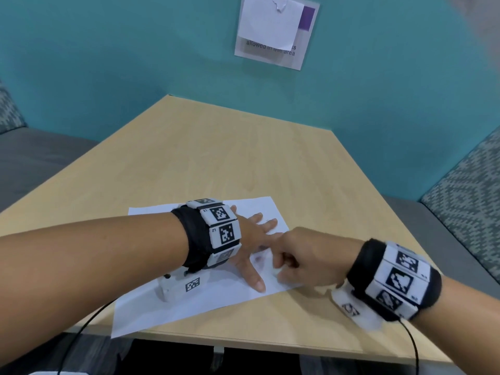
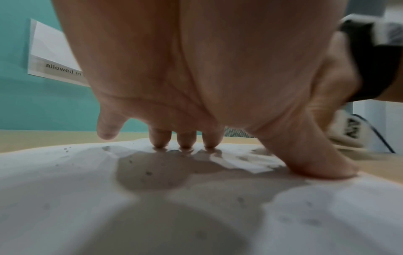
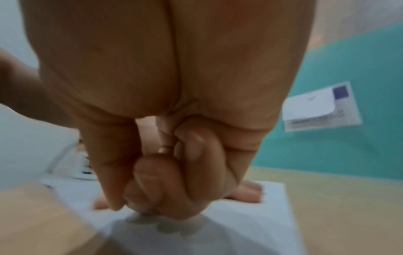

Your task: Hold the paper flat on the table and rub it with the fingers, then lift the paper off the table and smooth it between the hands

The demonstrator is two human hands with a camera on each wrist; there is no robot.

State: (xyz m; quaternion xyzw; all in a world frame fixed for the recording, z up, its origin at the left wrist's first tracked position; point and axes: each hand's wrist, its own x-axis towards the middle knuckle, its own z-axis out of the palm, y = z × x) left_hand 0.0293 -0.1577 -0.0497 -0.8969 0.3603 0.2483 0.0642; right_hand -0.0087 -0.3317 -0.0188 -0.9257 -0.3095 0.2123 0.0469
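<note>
A white sheet of paper (image 1: 189,307) lies on the wooden table (image 1: 216,158) near its front edge. My left hand (image 1: 251,239) lies flat on the sheet with its fingers spread. In the left wrist view its fingertips (image 2: 185,139) and thumb (image 2: 316,163) press on the paper (image 2: 65,189), which bears faint grey marks. My right hand (image 1: 305,255) sits just right of the left one, over the sheet's right edge, its fingers curled into a loose fist (image 3: 170,181). Nothing shows inside that fist. Its knuckles hover just above the paper (image 3: 250,215).
A teal wall rises behind the table, with a printed notice (image 1: 273,33) partly covered by a white slip. Grey patterned seats stand at the right (image 1: 465,190) and at the left (image 1: 32,158). Black cables (image 1: 81,328) trail from both wrist bands past the table's front edge.
</note>
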